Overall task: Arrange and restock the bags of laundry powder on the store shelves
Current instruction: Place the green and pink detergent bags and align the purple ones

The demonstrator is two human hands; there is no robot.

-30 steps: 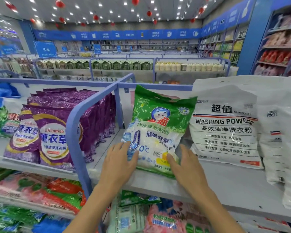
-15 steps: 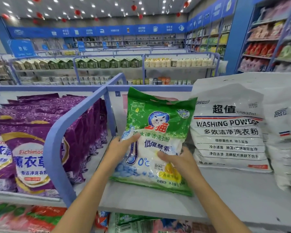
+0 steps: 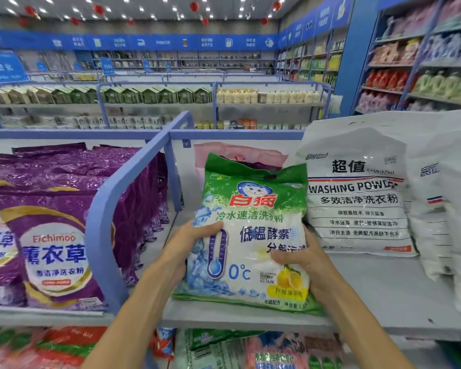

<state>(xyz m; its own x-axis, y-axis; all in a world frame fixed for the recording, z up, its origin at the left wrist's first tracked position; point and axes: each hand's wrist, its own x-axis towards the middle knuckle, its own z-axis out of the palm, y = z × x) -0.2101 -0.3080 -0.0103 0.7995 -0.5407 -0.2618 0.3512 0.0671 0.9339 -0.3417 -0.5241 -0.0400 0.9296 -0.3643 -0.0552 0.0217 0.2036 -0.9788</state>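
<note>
Green bag [image 3: 250,235]: a bag of laundry powder with a cat logo, held by both sides. It leans top-back, printed face toward the camera, over the front part of the top shelf [image 3: 370,288].
Left grip [image 3: 186,246]: clenched on the bag's left edge about halfway up, thumb across the front over the thermometer print.
Right grip [image 3: 301,259]: clasping the right edge, fingers curled onto the front just above the lemon picture.
Change: a second ago both palms lay on the lower front of the bag, which stood further back beside the white bag. Since then they have moved up its sides and closed round it, and its bottom edge has come forward almost to the shelf lip.
Contact: I cannot tell whether the bottom edge rests on the shelf or hangs just clear of it.
Neighbours: the white washing powder bag [image 3: 357,198] stands just to the right and a pink bag [image 3: 237,155] behind. The blue divider [image 3: 123,187] is to the left, with the purple bags [image 3: 56,235] packed in rows beyond it.
Below: more bags [image 3: 224,347] lie on the lower shelf.
Meaning for the task: this bag looks to be in hand for repositioning, probably to face up the front of a nearly bare bay.
Risk: soft powder sags, so the bag may slump when set upright.
</note>
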